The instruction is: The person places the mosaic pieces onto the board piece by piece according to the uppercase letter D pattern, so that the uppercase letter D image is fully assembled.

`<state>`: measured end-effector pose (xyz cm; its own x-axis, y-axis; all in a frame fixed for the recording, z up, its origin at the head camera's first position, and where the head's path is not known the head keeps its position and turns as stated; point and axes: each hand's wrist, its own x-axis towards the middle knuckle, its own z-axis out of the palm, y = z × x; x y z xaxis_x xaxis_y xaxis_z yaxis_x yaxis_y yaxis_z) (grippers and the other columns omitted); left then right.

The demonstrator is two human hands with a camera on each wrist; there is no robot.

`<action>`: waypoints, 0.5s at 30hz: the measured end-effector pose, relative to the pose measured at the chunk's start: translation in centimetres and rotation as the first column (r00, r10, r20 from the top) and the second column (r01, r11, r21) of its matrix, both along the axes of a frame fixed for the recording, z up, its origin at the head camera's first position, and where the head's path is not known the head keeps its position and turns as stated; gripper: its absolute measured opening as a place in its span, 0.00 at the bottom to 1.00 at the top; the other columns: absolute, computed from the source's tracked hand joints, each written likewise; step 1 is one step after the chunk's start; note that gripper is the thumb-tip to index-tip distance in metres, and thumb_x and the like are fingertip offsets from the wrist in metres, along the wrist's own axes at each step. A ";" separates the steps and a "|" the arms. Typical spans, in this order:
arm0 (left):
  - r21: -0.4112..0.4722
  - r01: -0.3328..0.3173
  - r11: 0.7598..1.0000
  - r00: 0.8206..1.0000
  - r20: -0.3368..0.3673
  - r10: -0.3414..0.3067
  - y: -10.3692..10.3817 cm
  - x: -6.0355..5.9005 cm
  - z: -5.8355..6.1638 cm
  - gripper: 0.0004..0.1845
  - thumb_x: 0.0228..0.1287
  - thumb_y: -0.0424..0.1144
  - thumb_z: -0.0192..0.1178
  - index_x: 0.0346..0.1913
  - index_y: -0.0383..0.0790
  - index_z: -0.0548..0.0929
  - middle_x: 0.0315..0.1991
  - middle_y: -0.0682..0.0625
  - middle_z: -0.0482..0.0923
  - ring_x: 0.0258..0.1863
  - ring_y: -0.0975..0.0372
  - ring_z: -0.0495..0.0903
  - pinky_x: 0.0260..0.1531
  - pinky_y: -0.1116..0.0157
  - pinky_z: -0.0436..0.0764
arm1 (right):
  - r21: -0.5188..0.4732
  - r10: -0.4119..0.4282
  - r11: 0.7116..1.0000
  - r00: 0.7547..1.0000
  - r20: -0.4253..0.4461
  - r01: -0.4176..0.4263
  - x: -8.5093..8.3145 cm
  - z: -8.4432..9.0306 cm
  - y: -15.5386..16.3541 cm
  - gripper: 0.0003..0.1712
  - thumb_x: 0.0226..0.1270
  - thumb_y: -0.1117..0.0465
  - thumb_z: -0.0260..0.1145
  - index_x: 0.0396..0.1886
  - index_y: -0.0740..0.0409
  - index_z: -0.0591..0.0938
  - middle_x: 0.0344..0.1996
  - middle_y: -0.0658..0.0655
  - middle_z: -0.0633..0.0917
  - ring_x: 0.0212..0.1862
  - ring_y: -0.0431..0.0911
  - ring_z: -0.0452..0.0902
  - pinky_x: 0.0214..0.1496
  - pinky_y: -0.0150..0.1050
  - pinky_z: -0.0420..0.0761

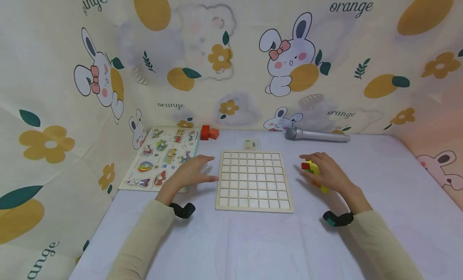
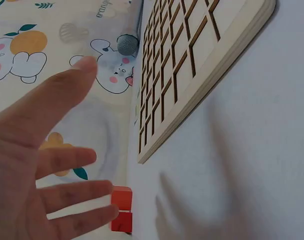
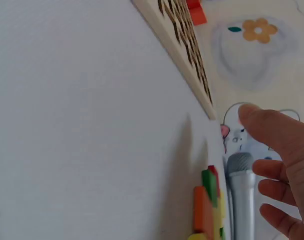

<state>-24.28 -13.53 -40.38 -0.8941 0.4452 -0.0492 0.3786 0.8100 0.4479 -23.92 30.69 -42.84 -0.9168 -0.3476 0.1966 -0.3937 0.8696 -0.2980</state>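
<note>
Between my hands lies a wooden grid board (image 1: 254, 180) with square white cells. To its left hovers my left hand (image 1: 193, 172), fingers spread and nothing held; the wrist view also shows the hand (image 2: 46, 165) apart from the board (image 2: 192, 85). My right hand (image 1: 327, 172) is above a small group of coloured blocks (image 1: 312, 166), partly covering them in the head view. From the right wrist, yellow, green, red and orange pieces (image 3: 204, 207) show on the table, with the hand (image 3: 287, 170) apart from them and its fingers loosely extended.
A picture puzzle board (image 1: 159, 159) lies at the left. Red blocks (image 1: 205, 132) sit at the back, and a small printed grid card (image 1: 251, 144) lies behind the wooden board. A silver microphone (image 1: 318, 135) rests at the back right, near the patterned cloth wall (image 1: 246, 71).
</note>
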 end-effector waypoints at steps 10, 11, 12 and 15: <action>0.132 0.035 0.991 0.996 0.073 -0.045 0.6 0.1 -2.1 0.42 0.49 0.53 0.70 0.66 0.40 0.67 0.65 0.43 0.66 0.66 0.52 0.62 0.65 0.55 0.62 | -0.049 -0.056 0.997 0.995 0.082 0.060 0.8 -1.7 0.9 0.23 0.55 0.55 0.71 0.50 0.57 0.81 0.47 0.63 0.78 0.50 0.56 0.69 0.53 0.57 0.73; 0.134 0.037 0.990 0.996 0.075 -0.048 0.7 0.1 -2.3 0.43 0.49 0.54 0.70 0.66 0.40 0.67 0.65 0.43 0.65 0.66 0.53 0.62 0.66 0.55 0.61 | -0.055 -0.060 0.996 0.994 0.087 0.065 0.9 -1.8 0.9 0.23 0.55 0.56 0.71 0.51 0.58 0.81 0.48 0.64 0.78 0.50 0.57 0.68 0.53 0.57 0.73; 0.136 0.042 0.990 0.996 0.075 -0.053 0.8 0.1 -2.4 0.43 0.49 0.53 0.70 0.66 0.40 0.67 0.65 0.43 0.65 0.66 0.52 0.61 0.66 0.55 0.61 | -0.061 -0.064 0.996 0.994 0.093 0.070 1.0 -1.9 1.0 0.23 0.55 0.56 0.71 0.50 0.59 0.81 0.48 0.64 0.77 0.50 0.57 0.68 0.52 0.57 0.73; 0.120 0.054 0.991 0.995 0.074 -0.063 1.0 -0.1 -2.8 0.43 0.48 0.53 0.70 0.66 0.39 0.67 0.66 0.43 0.65 0.67 0.52 0.61 0.66 0.54 0.60 | -0.068 -0.082 0.994 0.991 0.108 0.090 1.1 -2.2 1.2 0.24 0.55 0.55 0.71 0.50 0.60 0.81 0.49 0.65 0.76 0.50 0.58 0.68 0.53 0.57 0.74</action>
